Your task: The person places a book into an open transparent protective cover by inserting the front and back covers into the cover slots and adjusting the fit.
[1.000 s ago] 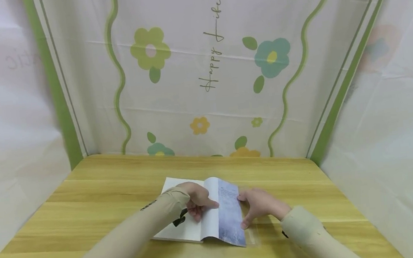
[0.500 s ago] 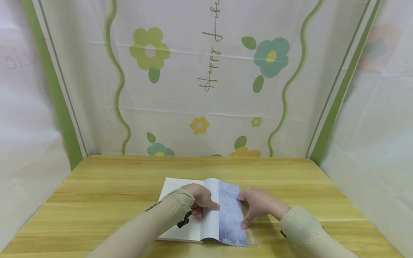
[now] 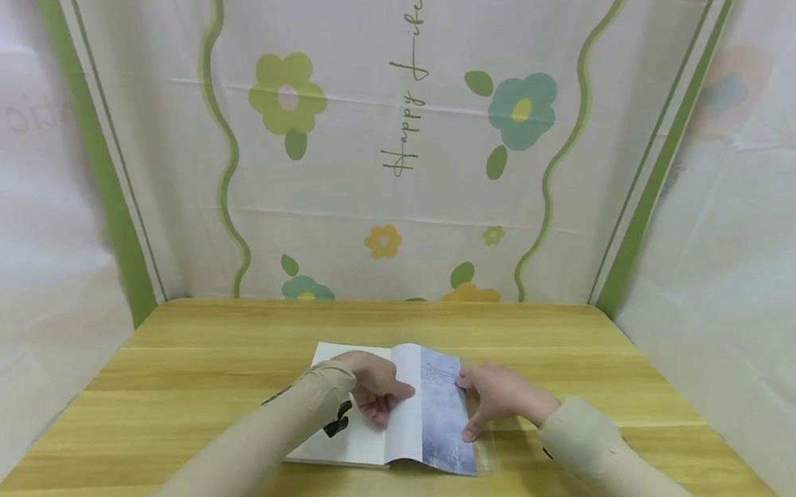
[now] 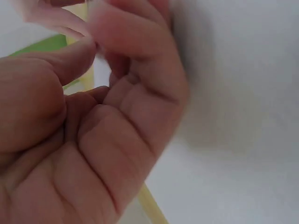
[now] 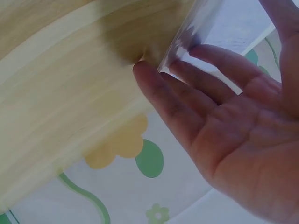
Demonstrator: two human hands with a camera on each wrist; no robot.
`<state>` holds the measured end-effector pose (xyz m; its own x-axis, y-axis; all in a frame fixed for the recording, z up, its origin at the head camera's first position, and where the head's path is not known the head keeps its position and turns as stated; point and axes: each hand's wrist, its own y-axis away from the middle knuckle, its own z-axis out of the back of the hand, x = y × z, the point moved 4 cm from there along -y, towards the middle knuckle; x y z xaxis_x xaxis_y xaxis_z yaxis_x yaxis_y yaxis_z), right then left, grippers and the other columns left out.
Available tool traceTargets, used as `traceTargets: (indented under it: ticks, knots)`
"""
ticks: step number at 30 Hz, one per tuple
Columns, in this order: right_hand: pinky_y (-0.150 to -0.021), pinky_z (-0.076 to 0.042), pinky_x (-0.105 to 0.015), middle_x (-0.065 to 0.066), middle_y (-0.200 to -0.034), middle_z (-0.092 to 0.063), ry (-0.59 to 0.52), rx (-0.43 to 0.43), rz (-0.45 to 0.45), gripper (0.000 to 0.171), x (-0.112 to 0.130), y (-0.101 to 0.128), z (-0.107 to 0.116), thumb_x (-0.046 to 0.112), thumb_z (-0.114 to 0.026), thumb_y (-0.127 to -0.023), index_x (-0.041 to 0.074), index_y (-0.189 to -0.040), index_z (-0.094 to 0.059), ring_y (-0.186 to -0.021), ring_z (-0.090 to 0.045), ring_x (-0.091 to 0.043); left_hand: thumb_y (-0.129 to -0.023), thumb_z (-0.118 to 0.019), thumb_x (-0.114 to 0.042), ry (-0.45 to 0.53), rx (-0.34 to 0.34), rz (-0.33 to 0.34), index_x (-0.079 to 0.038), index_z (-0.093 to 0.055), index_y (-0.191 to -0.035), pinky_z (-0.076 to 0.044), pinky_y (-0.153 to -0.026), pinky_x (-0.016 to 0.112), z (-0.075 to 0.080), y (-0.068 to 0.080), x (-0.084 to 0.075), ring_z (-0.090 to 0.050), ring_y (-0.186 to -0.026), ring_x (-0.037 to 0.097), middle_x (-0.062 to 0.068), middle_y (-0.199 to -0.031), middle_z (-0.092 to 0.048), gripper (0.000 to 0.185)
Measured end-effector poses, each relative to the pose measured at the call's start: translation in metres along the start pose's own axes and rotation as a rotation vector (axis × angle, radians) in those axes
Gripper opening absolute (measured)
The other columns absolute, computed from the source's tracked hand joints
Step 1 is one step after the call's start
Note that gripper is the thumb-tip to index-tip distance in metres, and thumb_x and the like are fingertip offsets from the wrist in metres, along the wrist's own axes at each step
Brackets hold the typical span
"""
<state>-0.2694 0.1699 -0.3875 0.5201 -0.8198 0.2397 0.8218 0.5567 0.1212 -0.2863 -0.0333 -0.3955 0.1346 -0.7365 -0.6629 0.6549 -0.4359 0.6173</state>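
Note:
An open book lies on the table, with a white page on its left and a blue printed panel raised in a curve on its right. A clear plastic edge shows beside the panel. Over the white part of the book is my left hand, its fingers curled and one digit reaching to the fold. Nothing shows within its palm in the left wrist view. My right hand has its thumb and fingertips spread along the panel's outer edge. In the right wrist view, its fairly straight fingers touch the clear plastic.
The wooden table extends around the book on all sides. A white curtain with flower prints hangs behind its far edge, and more pale cloth closes in the left and right sides.
My left hand shifts slightly right, then back left across the book, its extended digit now a little left of before. My right hand and the book stay nearly still.

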Motion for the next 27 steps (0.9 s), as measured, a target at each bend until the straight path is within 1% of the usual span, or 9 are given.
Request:
traceTargets:
  ticks: [1,4,6,8,10,13,19,25,27]
  knots:
    - [-0.093,-0.048,-0.046,-0.018,-0.117,-0.063,-0.011,0.0,0.006,0.091,0.0,0.001,0.0,0.039,-0.095,-0.056,-0.01,-0.125,-0.061,-0.103,-0.058,-0.03,-0.101,-0.057,-0.032,0.023,0.003,-0.004,-0.001,-0.051,-0.069,-0.047,-0.043,0.021,0.001,-0.001,0.003,-0.056,-0.047,0.015,0.013,-0.06,-0.057,0.046]
    - [-0.095,-0.046,-0.049,-0.019,-0.119,-0.059,-0.042,0.007,0.015,0.093,0.0,0.002,-0.002,0.038,-0.095,-0.058,-0.012,-0.127,-0.058,-0.107,-0.056,-0.033,-0.1,-0.06,-0.033,0.041,-0.01,-0.02,-0.002,-0.051,-0.068,-0.048,-0.044,0.02,0.004,-0.003,0.007,-0.057,-0.047,0.015,0.012,-0.061,-0.058,0.045]
    - [-0.097,-0.045,-0.051,-0.021,-0.121,-0.058,-0.065,0.01,0.003,0.095,-0.001,0.002,-0.002,0.037,-0.095,-0.058,-0.013,-0.129,-0.056,-0.111,-0.055,-0.036,-0.099,-0.061,-0.034,0.035,-0.022,-0.026,-0.002,-0.051,-0.069,-0.048,-0.044,0.02,0.004,-0.004,0.008,-0.058,-0.047,0.015,0.013,-0.061,-0.06,0.045]
    - [-0.102,-0.042,-0.051,-0.022,-0.127,-0.057,-0.077,0.01,-0.009,0.095,-0.002,0.001,-0.003,0.037,-0.095,-0.059,-0.013,-0.13,-0.055,-0.118,-0.053,-0.039,-0.099,-0.061,-0.034,0.018,-0.036,-0.031,-0.002,-0.051,-0.069,-0.048,-0.043,0.02,0.005,-0.005,0.007,-0.057,-0.046,0.014,0.015,-0.061,-0.062,0.045]
    - [-0.102,-0.041,-0.052,-0.023,-0.128,-0.057,-0.086,0.01,-0.02,0.096,-0.004,0.0,-0.003,0.037,-0.095,-0.058,-0.012,-0.13,-0.055,-0.119,-0.052,-0.039,-0.099,-0.06,-0.033,0.005,-0.045,-0.03,-0.001,-0.051,-0.07,-0.048,-0.043,0.021,0.004,-0.005,0.005,-0.057,-0.046,0.014,0.016,-0.061,-0.063,0.044]
    - [-0.101,-0.043,-0.051,-0.022,-0.127,-0.059,-0.084,0.004,-0.024,0.095,-0.005,-0.002,-0.003,0.037,-0.095,-0.057,-0.011,-0.129,-0.056,-0.118,-0.054,-0.037,-0.1,-0.06,-0.032,-0.022,-0.055,-0.024,-0.001,-0.051,-0.07,-0.048,-0.043,0.02,0.004,-0.003,0.003,-0.057,-0.045,0.014,0.016,-0.061,-0.064,0.044]
    - [-0.096,-0.047,-0.047,-0.019,-0.122,-0.062,-0.065,0.001,-0.042,0.094,-0.004,-0.003,-0.002,0.039,-0.095,-0.056,-0.008,-0.128,-0.058,-0.111,-0.057,-0.031,-0.1,-0.059,-0.031,-0.061,-0.051,-0.026,-0.001,-0.05,-0.069,-0.047,-0.043,0.02,0.001,0.0,-0.002,-0.057,-0.045,0.014,0.014,-0.058,-0.062,0.044]
    - [-0.093,-0.048,-0.047,-0.021,-0.12,-0.062,-0.073,-0.011,-0.046,0.092,-0.002,0.0,-0.001,0.037,-0.096,-0.054,-0.008,-0.126,-0.058,-0.105,-0.057,-0.028,-0.101,-0.059,-0.03,-0.055,-0.064,-0.04,-0.002,-0.049,-0.067,-0.046,-0.042,0.019,-0.001,0.001,-0.003,-0.055,-0.043,0.013,0.012,-0.056,-0.06,0.045]
    - [-0.09,-0.049,-0.046,-0.021,-0.118,-0.063,-0.075,-0.014,-0.044,0.092,-0.001,0.001,-0.001,0.036,-0.097,-0.054,-0.007,-0.125,-0.058,-0.1,-0.056,-0.025,-0.1,-0.059,-0.03,-0.049,-0.074,-0.045,-0.002,-0.048,-0.065,-0.046,-0.041,0.019,-0.002,0.002,-0.003,-0.055,-0.042,0.012,0.012,-0.055,-0.059,0.046]
